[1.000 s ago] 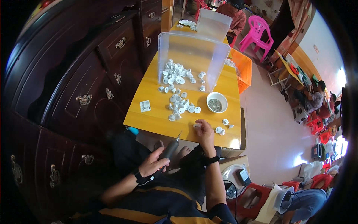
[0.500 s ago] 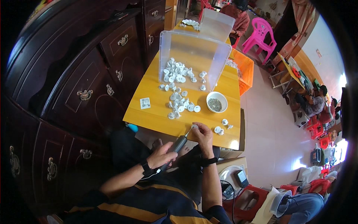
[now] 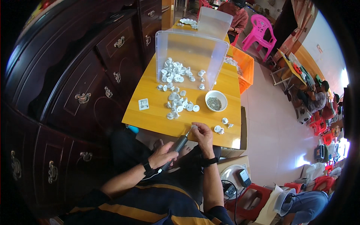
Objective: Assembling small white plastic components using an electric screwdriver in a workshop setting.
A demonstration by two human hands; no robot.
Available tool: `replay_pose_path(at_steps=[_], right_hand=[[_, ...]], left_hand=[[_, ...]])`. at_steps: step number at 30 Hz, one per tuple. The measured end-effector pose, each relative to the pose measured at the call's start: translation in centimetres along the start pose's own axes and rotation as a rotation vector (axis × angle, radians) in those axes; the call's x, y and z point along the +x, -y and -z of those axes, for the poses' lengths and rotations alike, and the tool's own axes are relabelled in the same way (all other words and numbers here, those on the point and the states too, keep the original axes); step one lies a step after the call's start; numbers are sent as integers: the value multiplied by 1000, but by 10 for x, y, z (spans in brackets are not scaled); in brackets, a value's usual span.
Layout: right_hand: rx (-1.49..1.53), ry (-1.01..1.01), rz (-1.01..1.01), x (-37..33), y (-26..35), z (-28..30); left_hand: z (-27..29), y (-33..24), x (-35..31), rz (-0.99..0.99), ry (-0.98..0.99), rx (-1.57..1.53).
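Left hand [image 3: 162, 156]: fingers wrapped round dark grey powered screwdriver [image 3: 177, 146], bit angled up toward right hand. Right hand [image 3: 204, 137]: thumb and fingertips narrow, pinching small white part [image 3: 194, 127] just above near edge of yellow table [image 3: 137, 119]. Bit tip at white part; exact contact too small to tell. Loose white parts [image 3: 180, 108]: cluster beyond hands, running back to clear plastic bin [image 3: 195, 47]. White bowl [image 3: 224, 97]: upright, right of cluster, holding small metal pieces [image 3: 214, 103]. Square printed label [image 3: 143, 104]: flat, left of cluster.
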State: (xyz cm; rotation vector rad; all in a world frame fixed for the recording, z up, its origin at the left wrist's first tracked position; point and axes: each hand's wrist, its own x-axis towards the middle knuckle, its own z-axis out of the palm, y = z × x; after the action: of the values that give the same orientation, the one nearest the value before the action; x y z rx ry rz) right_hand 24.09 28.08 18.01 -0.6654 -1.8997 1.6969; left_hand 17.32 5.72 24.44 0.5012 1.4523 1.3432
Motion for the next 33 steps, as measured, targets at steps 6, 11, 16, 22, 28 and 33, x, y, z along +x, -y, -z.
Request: replay_pose_path(at_steps=[6, 11, 16, 22, 28, 33], right_hand=[[-47, 0, 30, 1, -6, 2], [-68, -7, 40, 1, -2, 1], [-123, -18, 45, 1, 2, 0], [-81, -49, 73, 0, 8, -2], [-165, -23, 87, -2, 17, -2], [-177, -12, 128, -5, 25, -1]], left_hand=[[0, -3, 0, 13, 14, 24], [-1, -5, -1, 29, 4, 11], [0, -3, 0, 34, 9, 1], [0, -4, 1, 43, 8, 12], [3, 1, 2, 39, 8, 8], [6, 1, 1, 21, 29, 5]])
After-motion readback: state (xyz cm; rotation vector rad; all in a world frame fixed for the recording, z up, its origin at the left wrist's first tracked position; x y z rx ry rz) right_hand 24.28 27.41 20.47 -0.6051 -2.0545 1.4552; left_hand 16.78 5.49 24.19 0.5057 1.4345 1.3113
